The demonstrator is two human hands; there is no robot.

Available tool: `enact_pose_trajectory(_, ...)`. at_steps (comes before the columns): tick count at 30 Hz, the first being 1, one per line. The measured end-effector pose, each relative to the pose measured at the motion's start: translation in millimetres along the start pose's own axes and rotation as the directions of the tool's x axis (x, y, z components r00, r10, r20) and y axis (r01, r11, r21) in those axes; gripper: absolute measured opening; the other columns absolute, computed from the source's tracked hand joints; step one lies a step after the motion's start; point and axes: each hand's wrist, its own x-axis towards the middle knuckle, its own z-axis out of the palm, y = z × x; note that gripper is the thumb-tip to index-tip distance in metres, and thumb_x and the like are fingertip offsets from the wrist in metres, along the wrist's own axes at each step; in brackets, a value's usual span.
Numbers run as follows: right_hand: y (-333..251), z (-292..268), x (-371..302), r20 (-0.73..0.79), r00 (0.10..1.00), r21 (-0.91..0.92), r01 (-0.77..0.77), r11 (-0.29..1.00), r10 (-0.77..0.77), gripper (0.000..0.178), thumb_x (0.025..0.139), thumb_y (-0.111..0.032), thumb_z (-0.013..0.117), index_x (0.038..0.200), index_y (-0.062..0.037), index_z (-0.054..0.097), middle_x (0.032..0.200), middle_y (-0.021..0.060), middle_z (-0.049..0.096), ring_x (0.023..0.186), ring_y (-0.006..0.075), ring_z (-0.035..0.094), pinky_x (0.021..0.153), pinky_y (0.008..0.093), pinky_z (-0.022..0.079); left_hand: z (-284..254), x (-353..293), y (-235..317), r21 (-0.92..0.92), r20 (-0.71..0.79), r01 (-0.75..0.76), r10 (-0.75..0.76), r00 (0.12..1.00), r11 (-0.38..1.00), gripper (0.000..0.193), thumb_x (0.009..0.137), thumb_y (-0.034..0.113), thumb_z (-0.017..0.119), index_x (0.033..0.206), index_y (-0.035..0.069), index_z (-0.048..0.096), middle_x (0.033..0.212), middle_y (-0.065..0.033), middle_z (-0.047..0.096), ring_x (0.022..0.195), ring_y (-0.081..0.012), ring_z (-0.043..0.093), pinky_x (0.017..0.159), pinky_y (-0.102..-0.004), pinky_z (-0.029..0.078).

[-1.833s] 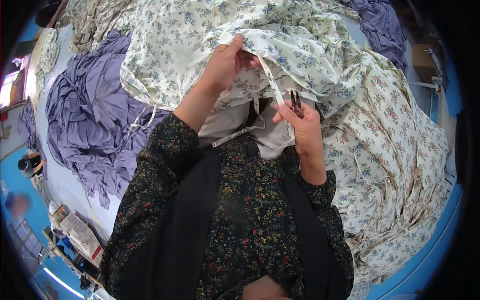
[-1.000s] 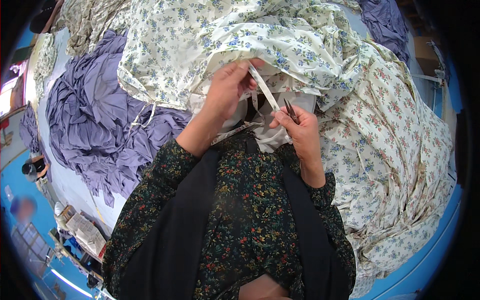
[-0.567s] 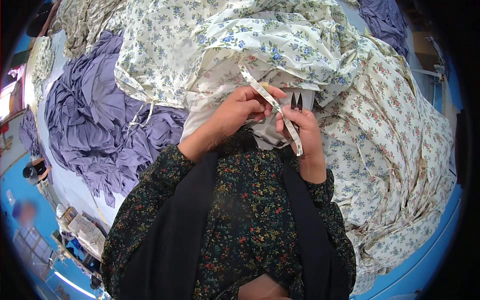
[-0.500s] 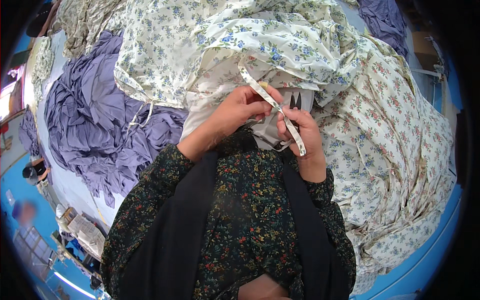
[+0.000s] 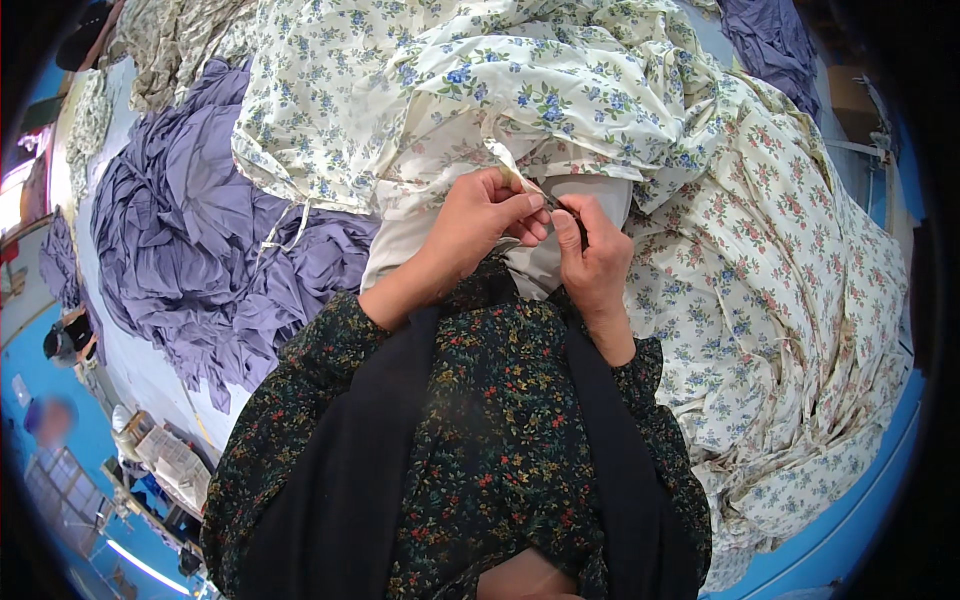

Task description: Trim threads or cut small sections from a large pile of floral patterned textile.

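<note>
Pinched between my left thumb and fingers is a narrow white floral fabric tie (image 5: 502,155), which runs up to a white cloth with blue flowers (image 5: 545,100). My left hand (image 5: 485,212) is closed on it, near my lap. Right beside it, my right hand (image 5: 595,248) is closed, its fingertips almost meeting the left ones. A dark bit of the thread snips (image 5: 554,202) shows between the two hands; the right fingers hide most of the tool. Below the hands lies pale plain cloth (image 5: 540,265).
Crumpled purple cloth (image 5: 180,220) is heaped at the left. A large pile of white floral cloth (image 5: 780,300) fills the right side. Another tie (image 5: 300,225) hangs from the cloth's left corner. Bundled papers (image 5: 175,460) lie at the lower left.
The tie's loose end no longer shows across my right hand. My right hand has turned, and the snips' upright blades now point towards my left fingertips, mostly hidden.
</note>
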Motion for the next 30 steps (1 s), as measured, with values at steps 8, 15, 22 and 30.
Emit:
enact_pose_trajectory(8,6.3,-1.7,-3.0,0.039,0.997,0.028,-0.07,0.997,0.069,0.016,0.093,-0.02,0.064,0.097,-0.0048,0.063,0.071,0.0089,0.064,0.061,0.0192,0.063,0.055,0.0305,0.047,2.1,-1.1,1.4,-0.03,-0.008,0.026,-0.027,1.0,0.999,0.017,0.094,0.008,0.059,0.101,-0.008,0.06,0.086,-0.0135,0.067,0.07,-0.018,0.067,0.064,-0.0277,0.056)
enact_pose_trajectory(15,9.6,-11.4,0.5,0.357,0.881,0.51,-0.463,0.725,0.312,0.021,0.095,-0.018,0.063,0.097,0.0033,0.063,0.078,0.0046,0.065,0.075,0.0079,0.06,0.069,0.0246,0.049,-10.8,4.7,12.1,-0.038,-0.117,-0.025,0.021,0.993,0.999,0.014,0.092,0.01,0.061,0.094,-0.004,0.062,0.079,-0.0111,0.067,0.064,-0.0149,0.065,0.058,-0.025,0.053)
enact_pose_trajectory(22,20.8,-17.8,0.4,0.477,0.786,0.544,-0.616,0.57,0.394,0.023,0.094,-0.018,0.062,0.101,0.0034,0.065,0.074,0.0048,0.067,0.059,0.0021,0.046,0.053,0.017,0.033,-14.4,9.7,9.1,0.053,-0.146,-0.005,0.013,0.989,0.999,0.018,0.091,0.016,0.067,0.092,-0.001,0.063,0.078,-0.0072,0.067,0.061,-0.01,0.061,0.054,-0.0217,0.048)
enact_pose_trajectory(30,28.1,-22.8,-2.5,0.439,0.764,0.634,-0.637,0.439,0.473,0.021,0.093,-0.015,0.06,0.1,0.0036,0.065,0.076,0.012,0.069,0.047,-0.0011,0.033,0.045,0.0173,0.024,-13.4,7.7,3.7,0.086,-0.148,0.021,-0.008,0.989,0.996,0.018,0.089,0.014,0.07,0.091,-0.003,0.063,0.076,-0.0071,0.066,0.058,-0.0107,0.06,0.053,-0.0228,0.046)
